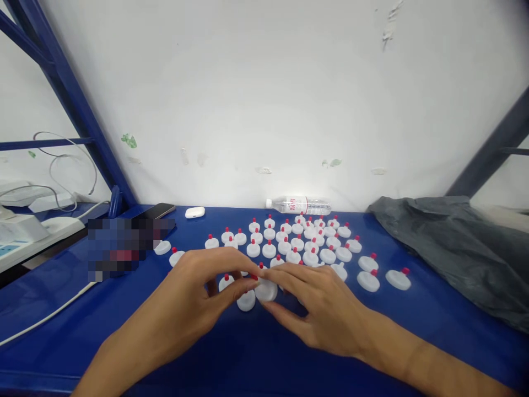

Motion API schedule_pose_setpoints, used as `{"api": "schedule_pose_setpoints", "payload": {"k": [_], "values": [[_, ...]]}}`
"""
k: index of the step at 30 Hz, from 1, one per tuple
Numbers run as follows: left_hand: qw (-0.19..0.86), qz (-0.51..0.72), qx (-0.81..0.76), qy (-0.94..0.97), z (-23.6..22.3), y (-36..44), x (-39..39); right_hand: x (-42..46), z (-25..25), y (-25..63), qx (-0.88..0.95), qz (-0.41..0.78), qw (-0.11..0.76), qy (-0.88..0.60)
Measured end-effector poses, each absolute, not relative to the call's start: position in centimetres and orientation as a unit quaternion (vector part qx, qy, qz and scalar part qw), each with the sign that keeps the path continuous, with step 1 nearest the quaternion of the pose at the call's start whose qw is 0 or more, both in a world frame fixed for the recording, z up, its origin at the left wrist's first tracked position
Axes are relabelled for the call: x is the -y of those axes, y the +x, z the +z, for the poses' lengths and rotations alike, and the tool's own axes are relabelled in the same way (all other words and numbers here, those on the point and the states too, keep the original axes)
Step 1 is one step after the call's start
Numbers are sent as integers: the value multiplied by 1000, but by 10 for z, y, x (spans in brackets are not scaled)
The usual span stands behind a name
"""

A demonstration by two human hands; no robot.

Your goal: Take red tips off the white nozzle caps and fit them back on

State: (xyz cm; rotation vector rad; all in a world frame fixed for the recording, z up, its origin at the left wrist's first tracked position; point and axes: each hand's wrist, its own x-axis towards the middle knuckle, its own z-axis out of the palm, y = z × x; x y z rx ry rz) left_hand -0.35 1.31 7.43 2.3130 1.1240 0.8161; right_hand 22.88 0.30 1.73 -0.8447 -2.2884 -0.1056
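In the head view, my left hand [194, 286] pinches a small red cap [254, 278] between thumb and forefinger. Against it, the fingers and thumb of my right hand [322, 300] close around the rim of a white round plastic piece [266, 291]. Whether the red cap sits on that piece's spout is hard to make out. Just left of it on the table lies another white round piece [246, 301]. Beyond my hands stand many more such white pieces with red tips [269, 250], and my fingers hide some. One piece under my right hand shows a bare white spout [339, 271].
A clear bottle [297, 205] lies along the wall behind the blue table [248, 358]. A white earphone case [194, 212] and a dark phone [159, 211] are at the back left. Dark grey plastic sheeting [433, 248] covers the right side; a white power strip [41, 240] is at left.
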Motion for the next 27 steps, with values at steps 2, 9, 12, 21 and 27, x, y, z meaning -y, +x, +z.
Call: {"api": "schedule_pose_setpoints", "payload": {"k": [2, 9, 12, 21, 27], "values": [[245, 294, -395, 835, 73, -1, -14, -4, 16, 229, 877, -57, 351, -324], [272, 303, -398, 822, 73, 0, -13, -5, 13, 229, 860, -86, 372, -339], [287, 327, -386, 813, 75, 1, -13, -6, 15, 229, 852, -93, 387, -340], [395, 363, -368, 760, 78, 0, -10, 0, 23, 231, 842, -24, 431, -324], [465, 373, -341, 727, 75, 0, -10, 2, 28, 232, 826, -49, 473, -304]]}}
